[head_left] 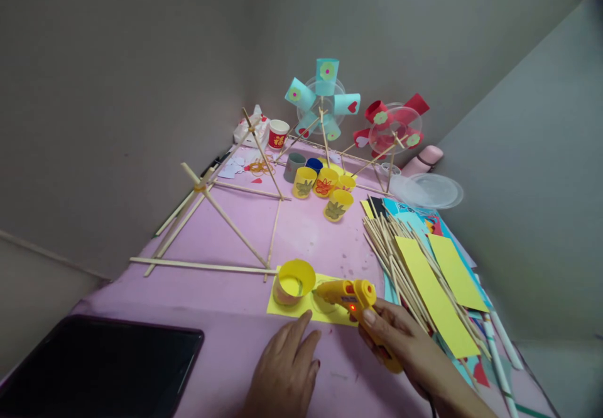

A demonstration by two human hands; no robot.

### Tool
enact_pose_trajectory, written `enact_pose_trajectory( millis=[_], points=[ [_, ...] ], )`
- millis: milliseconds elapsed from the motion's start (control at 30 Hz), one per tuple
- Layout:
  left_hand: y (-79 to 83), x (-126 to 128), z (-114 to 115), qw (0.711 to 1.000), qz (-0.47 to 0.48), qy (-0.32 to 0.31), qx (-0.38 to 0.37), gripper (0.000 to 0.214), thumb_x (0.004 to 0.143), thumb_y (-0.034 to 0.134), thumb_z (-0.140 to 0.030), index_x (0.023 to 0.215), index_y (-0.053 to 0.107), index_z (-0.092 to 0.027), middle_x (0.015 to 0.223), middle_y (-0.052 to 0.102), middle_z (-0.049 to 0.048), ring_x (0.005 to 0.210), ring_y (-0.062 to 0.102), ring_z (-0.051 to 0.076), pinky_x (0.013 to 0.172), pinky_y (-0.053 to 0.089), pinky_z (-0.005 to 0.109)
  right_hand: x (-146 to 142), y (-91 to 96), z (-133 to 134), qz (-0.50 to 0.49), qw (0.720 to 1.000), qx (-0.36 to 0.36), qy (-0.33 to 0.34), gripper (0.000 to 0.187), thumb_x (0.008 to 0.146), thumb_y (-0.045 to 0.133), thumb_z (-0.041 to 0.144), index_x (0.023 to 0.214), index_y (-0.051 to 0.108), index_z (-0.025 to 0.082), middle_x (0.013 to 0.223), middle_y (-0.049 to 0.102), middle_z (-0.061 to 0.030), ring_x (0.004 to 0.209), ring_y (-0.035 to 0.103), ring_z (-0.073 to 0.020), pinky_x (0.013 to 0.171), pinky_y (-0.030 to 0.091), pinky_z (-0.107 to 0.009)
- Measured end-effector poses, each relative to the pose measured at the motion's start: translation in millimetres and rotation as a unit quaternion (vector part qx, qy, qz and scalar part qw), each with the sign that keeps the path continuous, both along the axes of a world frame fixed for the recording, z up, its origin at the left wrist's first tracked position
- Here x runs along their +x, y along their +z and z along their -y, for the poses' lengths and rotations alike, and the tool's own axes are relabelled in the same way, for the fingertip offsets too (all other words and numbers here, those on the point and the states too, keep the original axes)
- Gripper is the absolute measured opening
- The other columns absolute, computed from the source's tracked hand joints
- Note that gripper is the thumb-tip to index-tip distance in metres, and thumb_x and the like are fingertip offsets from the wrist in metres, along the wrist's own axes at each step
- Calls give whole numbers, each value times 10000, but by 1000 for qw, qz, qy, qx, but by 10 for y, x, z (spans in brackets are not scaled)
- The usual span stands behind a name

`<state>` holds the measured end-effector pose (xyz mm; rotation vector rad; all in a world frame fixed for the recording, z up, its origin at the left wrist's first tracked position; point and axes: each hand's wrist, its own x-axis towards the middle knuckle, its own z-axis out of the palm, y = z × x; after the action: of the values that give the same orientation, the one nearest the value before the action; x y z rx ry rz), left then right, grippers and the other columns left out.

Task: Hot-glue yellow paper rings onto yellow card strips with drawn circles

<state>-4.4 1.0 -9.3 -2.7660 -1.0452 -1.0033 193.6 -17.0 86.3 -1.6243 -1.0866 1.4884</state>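
Observation:
My right hand (396, 336) grips a yellow hot glue gun (347, 293) by its handle, and a small red light glows on its side. The nozzle points left, close to the rim of a yellow paper cylinder (288, 292). That cylinder stands upright on a yellow paper strip (276, 308), which has a round outline drawn on it under the nozzle. My left hand (285, 368) rests palm down just in front of the strip, fingers extended and slightly apart, holding nothing. Its index fingertip lies near the strip's front edge.
A bamboo stick frame (235, 226) spans the left. Small decorated yellow cylinders (325, 182) stand mid-table. Behind are a blue paper-cup wheel (325, 78) and a red one (409, 115). Loose sticks (384, 242) and yellow strips (436, 298) lie right; a black tablet (103, 368) lies front left.

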Motion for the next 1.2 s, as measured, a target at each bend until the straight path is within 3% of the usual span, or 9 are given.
enact_pose_trajectory(
  millis=[567,1200],
  points=[
    [59,8,-26,1000,-15,5,24,261,854,394,-163,1015,598,-158,1074,690,109,919,647,187,764,527,292,148,47,-59,46,998,13,-31,403,842,528,528,640,470,184,556,443,54,477,381,-76,457,259,-225],
    [48,13,4,1000,-11,8,19,277,847,423,-163,1075,579,-182,1157,652,85,957,628,186,801,506,298,233,114,256,56,998,-22,-19,429,815,504,601,686,471,194,520,397,72,439,345,-73,432,231,-223]
  ],
)
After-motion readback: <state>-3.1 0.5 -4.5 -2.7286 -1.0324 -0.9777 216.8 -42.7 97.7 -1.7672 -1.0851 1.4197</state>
